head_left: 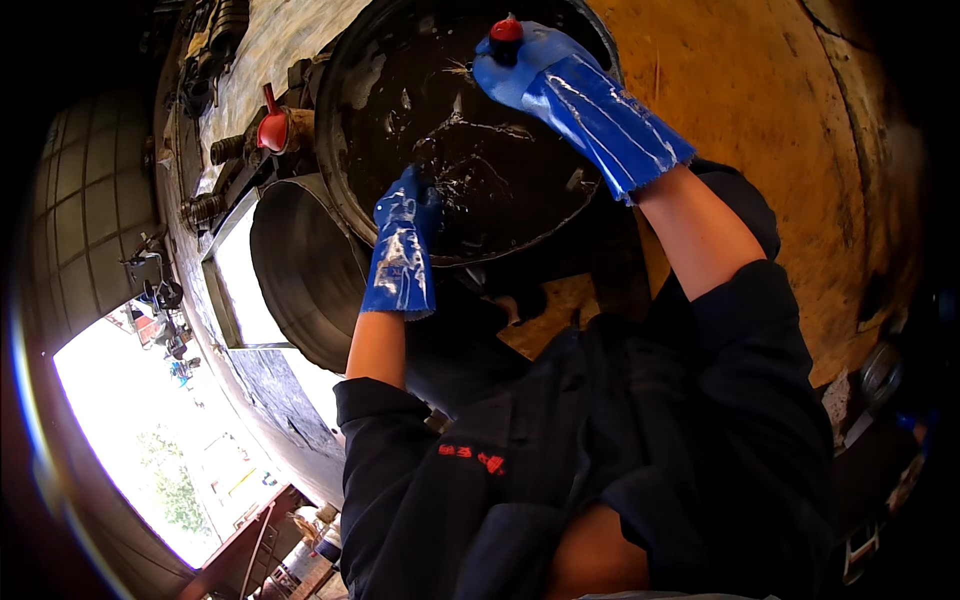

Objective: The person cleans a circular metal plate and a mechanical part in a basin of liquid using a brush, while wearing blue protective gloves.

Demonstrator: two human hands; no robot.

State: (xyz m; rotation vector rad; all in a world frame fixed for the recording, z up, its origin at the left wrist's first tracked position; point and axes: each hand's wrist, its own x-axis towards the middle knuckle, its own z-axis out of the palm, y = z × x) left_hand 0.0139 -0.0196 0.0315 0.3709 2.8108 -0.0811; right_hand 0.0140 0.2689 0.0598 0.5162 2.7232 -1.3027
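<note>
A large round dark basin (340, 190) with wet, shiny dark liquid in it lies in front of me. My right hand (530, 75), in a long blue rubber glove, is closed around a red-and-black handle (507, 31) over the basin's far right part. Thin bristle-like strands (458, 69) stick out beside that hand, so it looks like a brush. My left hand (408, 207), gloved the same way, is closed low over the basin's near left part. What it holds is hidden. Splashes and glints (460, 190) show on the liquid between my hands.
Left of the basin stands an open metal drum (300, 270). Beyond it are a red funnel-like scoop (272, 125) and dark, ridged metal parts (228, 150). Stained yellowish-brown floor (740, 90) stretches to the right. A bright opening (160, 430) lies at lower left.
</note>
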